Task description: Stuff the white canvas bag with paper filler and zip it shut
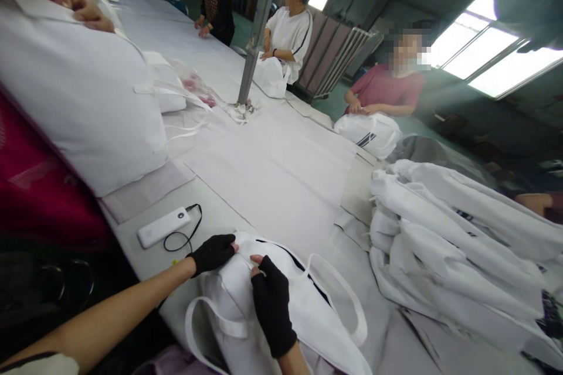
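Note:
A white bag (303,316) with two looped handles lies on the table right in front of me, its top running away to the right with a dark strip along the opening. My left hand (214,254), in a black fingerless glove, pinches the cloth at the bag's near corner. Close beside it, my right hand (272,304), gloved the same way, has its fingers curled on the bag's top, with thumb and fingertip at the fabric. The undersides of the fingers on both hands are hidden.
A white power bank (162,227) with a black cord lies left of my hands. White bags are piled (453,246) at right. A large white bag (88,94) stands at left under another person's hands. A metal post (259,29) rises from the table; several people work across it.

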`<state>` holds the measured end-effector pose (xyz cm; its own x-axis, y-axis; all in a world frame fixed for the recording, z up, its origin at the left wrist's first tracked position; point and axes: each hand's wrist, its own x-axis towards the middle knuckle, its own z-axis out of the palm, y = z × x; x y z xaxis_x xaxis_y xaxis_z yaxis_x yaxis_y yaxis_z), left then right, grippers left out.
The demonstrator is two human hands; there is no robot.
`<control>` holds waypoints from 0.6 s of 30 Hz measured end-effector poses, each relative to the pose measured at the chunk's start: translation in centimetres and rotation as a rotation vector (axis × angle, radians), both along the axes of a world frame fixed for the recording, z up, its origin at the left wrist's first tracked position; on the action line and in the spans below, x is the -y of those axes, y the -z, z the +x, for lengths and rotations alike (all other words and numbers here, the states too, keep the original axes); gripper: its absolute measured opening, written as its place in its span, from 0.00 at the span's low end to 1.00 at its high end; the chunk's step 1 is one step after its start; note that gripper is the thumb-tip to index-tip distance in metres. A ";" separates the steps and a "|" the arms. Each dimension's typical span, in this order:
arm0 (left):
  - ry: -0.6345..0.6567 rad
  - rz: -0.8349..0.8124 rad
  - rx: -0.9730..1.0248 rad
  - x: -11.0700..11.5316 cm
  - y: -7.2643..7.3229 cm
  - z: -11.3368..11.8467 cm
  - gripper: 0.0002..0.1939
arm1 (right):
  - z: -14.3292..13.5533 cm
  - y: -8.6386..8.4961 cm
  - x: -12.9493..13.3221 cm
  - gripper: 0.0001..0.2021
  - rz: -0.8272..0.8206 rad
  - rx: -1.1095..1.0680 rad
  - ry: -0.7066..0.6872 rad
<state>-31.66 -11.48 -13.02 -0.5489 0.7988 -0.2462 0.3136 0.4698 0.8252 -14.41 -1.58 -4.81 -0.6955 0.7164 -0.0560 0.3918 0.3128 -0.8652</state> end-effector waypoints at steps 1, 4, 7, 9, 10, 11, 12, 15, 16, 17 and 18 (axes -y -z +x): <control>-0.043 0.006 0.004 0.0 0.1 0.2 0.15 | -0.3 -0.1 0.0 0.18 0.007 -0.001 0.001; -0.189 0.004 0.014 0.0 0.8 0.7 0.15 | -1.0 -0.7 0.0 0.17 0.036 0.001 -0.009; -0.272 0.007 0.041 0.0 1.5 0.8 0.16 | 0.2 -1.1 0.0 0.18 0.078 -0.013 0.044; -0.293 0.009 0.059 0.0 1.6 0.7 0.16 | 2.2 -1.1 0.0 0.17 0.117 -0.003 0.110; -0.298 0.010 0.066 0.0 1.6 0.7 0.16 | 3.4 -1.1 0.1 0.17 0.132 0.016 0.134; -0.299 0.010 0.074 0.1 1.5 0.7 0.16 | 4.6 -1.0 0.1 0.17 0.147 0.039 0.156; -0.298 0.008 0.083 0.1 1.5 0.8 0.16 | 5.8 -0.9 0.3 0.17 0.162 0.062 0.175; -0.286 -0.018 0.110 0.3 1.4 0.9 0.17 | 8.8 -0.6 0.9 0.16 0.193 0.103 0.236; -0.280 -0.028 0.115 0.4 1.5 0.9 0.17 | 9.6 -0.5 1.1 0.16 0.204 0.108 0.262; -0.271 -0.036 0.117 0.5 1.5 0.9 0.17 | 10.3 -0.4 1.4 0.16 0.218 0.112 0.292; -0.261 -0.040 0.117 0.5 1.6 0.9 0.17 | 11.0 -0.3 1.5 0.16 0.233 0.114 0.319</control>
<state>-30.73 -11.99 -14.62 -0.7007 0.6226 -0.3484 0.0819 0.5553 0.8276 -3.44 -3.11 -4.54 -0.4352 0.8977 0.0692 0.5903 0.3425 -0.7309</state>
